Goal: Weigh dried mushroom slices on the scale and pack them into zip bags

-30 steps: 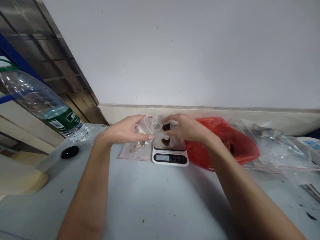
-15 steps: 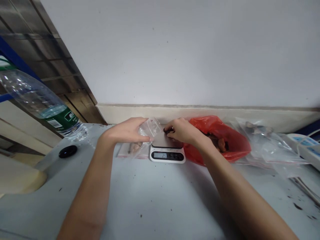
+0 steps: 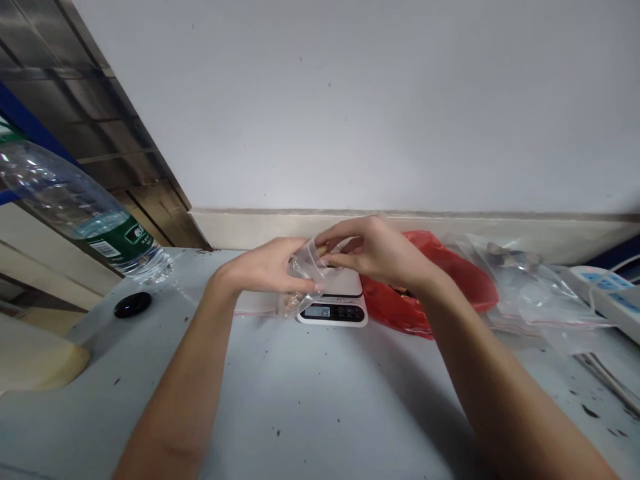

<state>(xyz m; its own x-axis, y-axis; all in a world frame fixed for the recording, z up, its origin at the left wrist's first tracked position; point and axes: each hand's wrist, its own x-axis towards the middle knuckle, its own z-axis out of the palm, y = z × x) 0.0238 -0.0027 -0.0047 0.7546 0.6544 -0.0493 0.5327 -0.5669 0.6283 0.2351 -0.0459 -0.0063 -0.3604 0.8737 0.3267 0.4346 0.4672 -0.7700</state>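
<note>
My left hand is closed on a clear zip bag, holding its mouth up and open over the left part of a small white kitchen scale. Some light brown pieces lie in the bottom of the bag. At the bag's mouth, the fingers of my right hand pinch a small brownish dried piece, whose kind I cannot make out. The scale's display seems to read 29, and its grey plate is partly hidden by the bag and hands. Right of the scale sits an open red plastic bag, partly behind my right forearm.
A large water bottle stands at the left by a black oval object. Clear bags with dark pieces lie at the right, beside a white device with blue keys. A white wall rises behind the table.
My right hand has lifted from the scale plate and moved left to the zip bag's mouth with the piece. My left hand has brought the bag slightly right, over the scale's edge.
</note>
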